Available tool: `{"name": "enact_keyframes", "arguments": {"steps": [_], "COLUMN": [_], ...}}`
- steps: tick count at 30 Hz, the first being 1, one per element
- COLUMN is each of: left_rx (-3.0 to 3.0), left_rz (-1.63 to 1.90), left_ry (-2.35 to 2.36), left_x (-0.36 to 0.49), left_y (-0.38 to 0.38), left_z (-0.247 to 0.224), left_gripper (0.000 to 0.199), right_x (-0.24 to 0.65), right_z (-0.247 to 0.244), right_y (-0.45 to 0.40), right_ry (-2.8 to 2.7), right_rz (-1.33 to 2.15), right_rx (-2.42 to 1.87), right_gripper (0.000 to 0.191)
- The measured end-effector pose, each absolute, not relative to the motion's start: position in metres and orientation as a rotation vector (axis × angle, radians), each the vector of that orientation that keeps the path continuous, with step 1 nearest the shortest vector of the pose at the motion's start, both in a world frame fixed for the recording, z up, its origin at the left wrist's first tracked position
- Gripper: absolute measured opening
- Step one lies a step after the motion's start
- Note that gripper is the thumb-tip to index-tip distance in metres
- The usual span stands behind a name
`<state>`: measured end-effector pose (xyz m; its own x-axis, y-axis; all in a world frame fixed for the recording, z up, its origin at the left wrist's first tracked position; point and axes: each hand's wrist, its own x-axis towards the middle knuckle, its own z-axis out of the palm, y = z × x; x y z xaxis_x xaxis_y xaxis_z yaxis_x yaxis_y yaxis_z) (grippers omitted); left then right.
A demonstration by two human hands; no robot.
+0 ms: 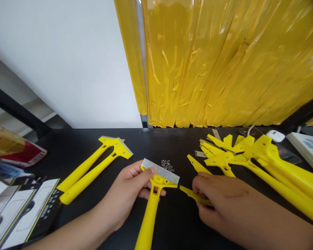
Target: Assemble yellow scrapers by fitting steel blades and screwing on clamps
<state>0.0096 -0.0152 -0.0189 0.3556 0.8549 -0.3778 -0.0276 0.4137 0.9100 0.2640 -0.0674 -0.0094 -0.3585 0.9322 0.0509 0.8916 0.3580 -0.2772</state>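
My left hand (127, 194) grips a yellow plastic scraper (149, 215) by its head, with the thumb pressing on a steel blade (160, 171) that lies across the top. My right hand (224, 198) pinches a narrow yellow plastic strip (194, 195) low over the table, and its fingers hide one end. A small heap of tiny metal screws (167, 166) sits just beyond the blade. Two yellow scrapers with blades (88, 177) lie side by side to the left. Further right, a heap of yellow handles and loose parts (266, 152) is near my right hand.
Everything lies on a black tabletop (172, 139). Printed cards and packaging (18, 208) are stacked at the left. A white mouse (275, 135) and a white box (307, 151) stand at the back right. A yellow plastic strip curtain (198, 62) hangs behind.
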Motion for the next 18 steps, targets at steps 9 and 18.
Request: {"name": "enact_keyframes", "arguments": {"steps": [9, 18], "left_rx": [0.993, 1.006], "left_rz": [0.691, 0.622], "left_ry": [1.045, 0.983], "left_x": [0.010, 0.014], "left_y": [-0.015, -0.023], "left_z": [-0.019, -0.018], "left_gripper": [0.033, 0.032], "right_x": [0.277, 0.242], "right_z": [-0.007, -0.013], "right_y": [-0.050, -0.056], "right_ry": [-2.450, -2.401], "right_rz": [0.092, 0.104], "right_rx": [-1.609, -1.403], "right_gripper": [0.012, 0.018]}}
